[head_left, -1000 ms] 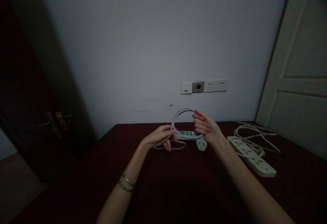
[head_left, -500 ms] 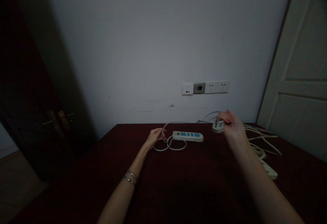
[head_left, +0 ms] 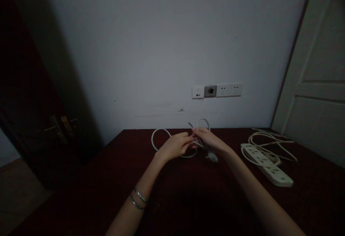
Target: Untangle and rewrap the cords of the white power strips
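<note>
Both hands meet over the far middle of a dark red table (head_left: pixel 188 193). My left hand (head_left: pixel 175 145) has its fingers curled round a white power cable (head_left: pixel 159 132), which loops out to its left and behind it. My right hand (head_left: pixel 211 140) pinches the same cable, with a small loop standing above its fingers. The cable's white plug (head_left: pixel 212 156) hangs just below my right hand. The power strip that the cable belongs to is hidden behind my hands.
Two more white power strips (head_left: pixel 269 166) with tangled cables lie on the table at the right. Wall sockets (head_left: pixel 217 91) sit on the white wall above the table. A white door (head_left: pixel 318 85) stands at the right, a dark door with a brass handle (head_left: pixel 63 124) at the left.
My right hand, which had pulled the plug out to the right, has come back to the middle beside my left hand. The cable is gathered into loops between them again.
</note>
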Available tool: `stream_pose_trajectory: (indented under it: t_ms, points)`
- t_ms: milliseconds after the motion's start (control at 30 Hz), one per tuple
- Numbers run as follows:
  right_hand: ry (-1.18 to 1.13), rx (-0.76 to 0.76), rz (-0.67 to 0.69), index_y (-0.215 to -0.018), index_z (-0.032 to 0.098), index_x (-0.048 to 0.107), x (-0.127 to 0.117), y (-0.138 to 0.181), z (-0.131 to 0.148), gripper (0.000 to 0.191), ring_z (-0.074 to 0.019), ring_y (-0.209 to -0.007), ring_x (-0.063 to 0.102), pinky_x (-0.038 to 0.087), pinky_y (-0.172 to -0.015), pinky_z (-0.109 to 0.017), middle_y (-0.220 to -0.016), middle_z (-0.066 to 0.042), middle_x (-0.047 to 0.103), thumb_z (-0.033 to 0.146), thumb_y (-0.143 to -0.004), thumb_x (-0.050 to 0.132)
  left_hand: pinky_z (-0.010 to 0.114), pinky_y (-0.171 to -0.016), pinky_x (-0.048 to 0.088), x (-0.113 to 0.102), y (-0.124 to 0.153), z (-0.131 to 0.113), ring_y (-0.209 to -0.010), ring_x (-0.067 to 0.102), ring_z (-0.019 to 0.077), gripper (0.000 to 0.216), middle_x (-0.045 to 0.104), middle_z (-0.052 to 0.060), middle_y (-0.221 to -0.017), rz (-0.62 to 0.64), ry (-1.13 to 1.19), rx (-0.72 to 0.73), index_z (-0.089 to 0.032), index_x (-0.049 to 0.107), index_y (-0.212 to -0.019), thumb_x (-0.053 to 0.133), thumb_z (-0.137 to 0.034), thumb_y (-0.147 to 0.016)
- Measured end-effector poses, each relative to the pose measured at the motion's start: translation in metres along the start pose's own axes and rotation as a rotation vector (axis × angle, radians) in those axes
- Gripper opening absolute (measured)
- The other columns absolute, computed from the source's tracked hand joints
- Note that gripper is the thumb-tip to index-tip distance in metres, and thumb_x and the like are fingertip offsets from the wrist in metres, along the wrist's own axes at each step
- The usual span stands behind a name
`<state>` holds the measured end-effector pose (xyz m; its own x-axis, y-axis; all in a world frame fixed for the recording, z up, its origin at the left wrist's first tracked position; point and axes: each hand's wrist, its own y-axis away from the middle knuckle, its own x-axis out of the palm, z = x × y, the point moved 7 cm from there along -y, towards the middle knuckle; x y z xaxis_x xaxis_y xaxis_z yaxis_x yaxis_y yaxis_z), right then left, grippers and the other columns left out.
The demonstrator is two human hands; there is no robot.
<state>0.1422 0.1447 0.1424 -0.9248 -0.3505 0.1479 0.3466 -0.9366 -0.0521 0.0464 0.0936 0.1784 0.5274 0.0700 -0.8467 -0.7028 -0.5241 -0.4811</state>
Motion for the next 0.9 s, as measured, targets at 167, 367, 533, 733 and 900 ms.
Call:
stream_pose_trajectory:
  t_ms: [167, 367, 533, 733, 900]
  points:
    - [0.161, -0.014, 0.187, -0.076, 0.014, 0.052, 0.023, 0.011, 0.001, 0.035, -0.0069, -0.027, 0.045, 0.031, -0.026, -0.013, -0.044, -0.001, 0.06, 0.048, -0.084, 0.047, 0.027, -0.07, 0.042, -0.022, 0.004, 0.006, -0.074, 0.051, 0.0148, 0.018, 0.055, 0.003, -0.084, -0.138, 0.087, -0.14, -0.016, 0.052, -0.096, 0.052, -0.025, -0.081]
    - [0.226, 0.041, 0.376, -0.067, 0.014, 0.054, 0.031, 0.031, 0.011, 0.042, -0.0026, -0.023, 0.029, 0.022, -0.024, -0.013, -0.035, 0.003, 0.051, 0.052, -0.083, 0.047, 0.038, -0.095, 0.036, -0.036, 0.008, 0.002, -0.113, 0.042, 0.0238, 0.055, 0.041, 0.012, -0.124, -0.2, 0.073, -0.086, -0.019, 0.041, -0.123, 0.057, -0.016, -0.07]
    - [0.219, 0.075, 0.485, -0.084, 0.013, 0.059, 0.03, 0.042, 0.017, 0.031, -0.001, -0.022, 0.021, 0.015, -0.023, -0.012, -0.033, 0.007, 0.047, 0.043, -0.079, 0.057, 0.044, -0.106, 0.022, -0.029, 0.008, 0.017, -0.129, 0.027, 0.0268, 0.068, 0.03, 0.012, -0.141, -0.134, 0.3, -0.089, -0.021, 0.033, -0.134, 0.061, -0.022, -0.071]
    - [0.126, 0.057, 0.494, -0.087, 0.011, 0.06, 0.031, 0.04, 0.019, 0.028, -0.0002, -0.023, 0.017, 0.016, -0.023, -0.011, -0.032, 0.009, 0.045, 0.036, -0.074, 0.064, 0.027, -0.071, 0.046, -0.004, 0.008, 0.037, -0.076, 0.06, 0.0159, 0.033, 0.063, 0.004, -0.082, 0.065, 0.689, -0.242, -0.013, 0.057, -0.096, 0.064, -0.034, -0.072]
    - [0.081, -0.004, 0.327, -0.066, 0.014, 0.053, 0.023, 0.023, 0.013, 0.027, -0.0003, -0.026, 0.022, 0.024, -0.026, -0.012, -0.034, 0.009, 0.044, 0.036, -0.07, 0.068, 0.018, -0.04, 0.035, -0.005, 0.009, 0.05, -0.037, 0.048, 0.0083, 0.028, 0.049, -0.006, -0.047, -0.024, 0.696, -0.426, -0.014, 0.056, -0.087, 0.051, -0.04, -0.08]
